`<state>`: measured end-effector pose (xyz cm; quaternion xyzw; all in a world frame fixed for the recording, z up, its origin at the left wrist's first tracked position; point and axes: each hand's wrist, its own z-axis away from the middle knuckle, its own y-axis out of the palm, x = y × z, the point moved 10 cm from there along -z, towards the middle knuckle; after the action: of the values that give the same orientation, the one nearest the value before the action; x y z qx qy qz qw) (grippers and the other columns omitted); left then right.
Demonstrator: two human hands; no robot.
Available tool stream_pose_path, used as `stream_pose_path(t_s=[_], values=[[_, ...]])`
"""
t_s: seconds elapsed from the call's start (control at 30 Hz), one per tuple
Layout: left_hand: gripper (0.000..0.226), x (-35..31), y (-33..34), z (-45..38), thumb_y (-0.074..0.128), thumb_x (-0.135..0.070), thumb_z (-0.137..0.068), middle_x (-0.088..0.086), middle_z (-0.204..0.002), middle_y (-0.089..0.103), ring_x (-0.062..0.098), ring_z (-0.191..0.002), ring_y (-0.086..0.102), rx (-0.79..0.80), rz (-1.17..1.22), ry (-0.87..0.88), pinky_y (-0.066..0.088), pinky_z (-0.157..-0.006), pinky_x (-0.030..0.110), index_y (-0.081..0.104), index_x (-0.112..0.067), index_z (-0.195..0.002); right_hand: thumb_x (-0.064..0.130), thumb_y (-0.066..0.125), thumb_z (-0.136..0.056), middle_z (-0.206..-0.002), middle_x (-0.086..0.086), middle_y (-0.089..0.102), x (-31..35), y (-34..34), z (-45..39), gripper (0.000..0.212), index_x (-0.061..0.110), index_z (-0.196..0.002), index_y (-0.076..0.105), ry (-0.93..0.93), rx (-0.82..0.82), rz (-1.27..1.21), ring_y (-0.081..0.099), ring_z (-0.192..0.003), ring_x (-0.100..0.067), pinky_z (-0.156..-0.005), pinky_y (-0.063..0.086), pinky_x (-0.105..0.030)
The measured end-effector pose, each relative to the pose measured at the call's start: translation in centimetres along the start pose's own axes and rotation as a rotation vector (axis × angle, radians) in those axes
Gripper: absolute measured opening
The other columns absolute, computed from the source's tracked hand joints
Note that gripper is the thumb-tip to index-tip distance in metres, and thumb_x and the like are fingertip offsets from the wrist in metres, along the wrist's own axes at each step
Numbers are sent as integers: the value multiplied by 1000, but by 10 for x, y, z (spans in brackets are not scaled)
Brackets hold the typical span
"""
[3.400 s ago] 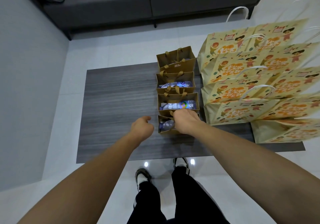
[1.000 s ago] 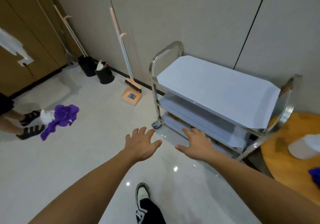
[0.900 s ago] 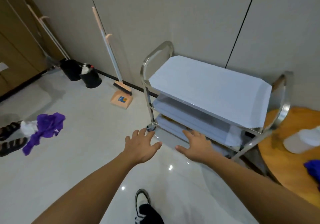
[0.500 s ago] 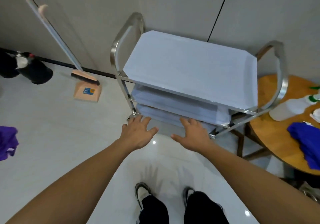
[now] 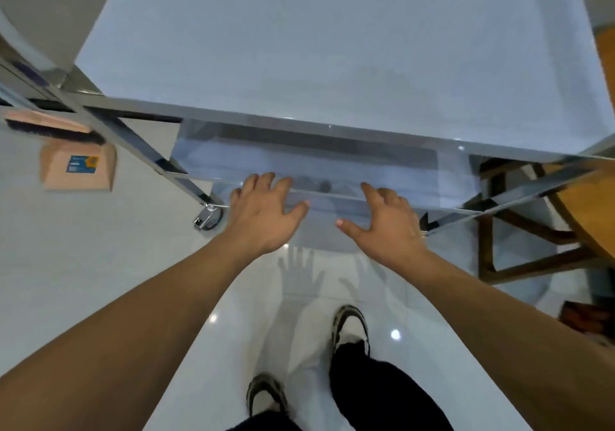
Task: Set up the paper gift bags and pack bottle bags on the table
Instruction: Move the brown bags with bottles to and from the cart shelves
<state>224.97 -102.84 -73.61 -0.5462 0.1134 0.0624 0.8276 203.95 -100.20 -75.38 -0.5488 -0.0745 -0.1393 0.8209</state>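
Both hands empty, at a steel cart.
Our left hand (image 5: 263, 212) and right hand (image 5: 382, 221) reach spread-fingered toward the cart (image 5: 299, 114)'s lower shelf (image 5: 399, 177); shelves pale blue-grey; we see no gift bags; dustpan (image 5: 78, 167) left.

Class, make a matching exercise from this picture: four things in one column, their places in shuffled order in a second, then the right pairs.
Things:
1. left hand
2. pale orange plastic dustpan
3. round wooden table
4. black-and-white sneaker

Places:
A. far right edge
B. on the white floor, bottom centre
C. on the floor, far left
D. by the steel cart's lower shelves

Pairs: 1-D, 2-C, 3-A, 4-B
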Motion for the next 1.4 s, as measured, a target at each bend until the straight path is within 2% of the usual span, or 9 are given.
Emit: stream_pose_path(t_s=[0.3, 0.67, 0.83, 0.93, 1.03, 1.1, 1.17, 1.27, 1.4], values=[[60, -24, 66, -96, 40, -59, -98, 3, -159, 34, 28, -148, 20, -177, -85, 198, 19, -119, 46, 39, -29, -150, 68, 50, -92, -164, -11, 20, -38, 42, -72, 81, 27, -157, 25, -36, -282, 28, 17, -148, -35, -117, 24, -49], [60, -41, 56, -155, 35, -62, -100, 1, -159, 34, 28, -147, 21, -408, -82, 316, 21, -118, 48, 36, -32, -151, 72, 49, -89, -162, -8, 23, -45, 18, -132, 83, 32, -156, 22, -40, -607, 75, 22, -146, -33, -118, 25, -47], [60, -17, 54, -156, 35, -63, -99, 0, -158, 34, 28, -147, 22, -393, -83, 289, 24, -118, 49, 36, -34, -151, 58, 62, -89, -158, -15, 27, -8, -10, -146, 85, 22, -156, 24, -166, -685, 125, 27, -141, -39, -112, 32, -48], [60, -1, 42, -156, 36, -63, -99, 0, -159, 33, 29, -148, 21, -391, -29, 261, 23, -119, 49, 35, -34, -152, 44, 67, -87, -161, -15, 22, 15, -38, -170, 93, 19, -160, 14, -204, -720, 185, 22, -145, -42, -114, 31, -50], [59, 10, 34, -154, 38, -62, -99, 0, -159, 34, 27, -147, 23, -397, 125, 224, 26, -119, 49, 36, -34, -152, 45, 74, -78, -155, -16, 37, 28, -69, -191, 93, 20, -156, 30, -216, -854, 269, 35, -139, -45, -104, 41, -55], [56, 19, 35, -153, 39, -59, -100, -1, -158, 36, 25, -146, 26, -380, 285, 180, 28, -119, 47, 38, -35, -151, 54, 77, -76, -150, -16, 42, 21, -76, -208, 94, 20, -153, 35, -174, -824, 260, 38, -136, -45, -105, 39, -55], [53, 29, 35, -151, 42, -56, -101, 0, -156, 38, 25, -143, 32, -380, 439, 142, 30, -118, 45, 41, -35, -149, 53, 82, -70, -138, -19, 54, 20, -80, -213, 87, 18, -142, 48, -152, -858, 253, 48, -125, -47, -99, 43, -55], [50, 39, 34, -147, 46, -52, -101, 1, -153, 42, 26, -140, 37, -383, 568, 96, 32, -117, 45, 44, -34, -147, 39, 84, -67, -105, -16, 68, 26, -78, -204, 50, 15, -109, 69, -132, -951, 350, 62, -101, -45, -84, 51, -49], [50, 47, 33, -148, 50, -51, -100, 2, -152, 43, 28, -137, 43, -374, 792, 29, 36, -113, 42, 46, -32, -146, 11, 71, -69, -86, -21, 65, 28, -71, -172, 8, 6, -75, 70, -216, -1027, 257, 60, -97, -49, -81, 49, -51]])
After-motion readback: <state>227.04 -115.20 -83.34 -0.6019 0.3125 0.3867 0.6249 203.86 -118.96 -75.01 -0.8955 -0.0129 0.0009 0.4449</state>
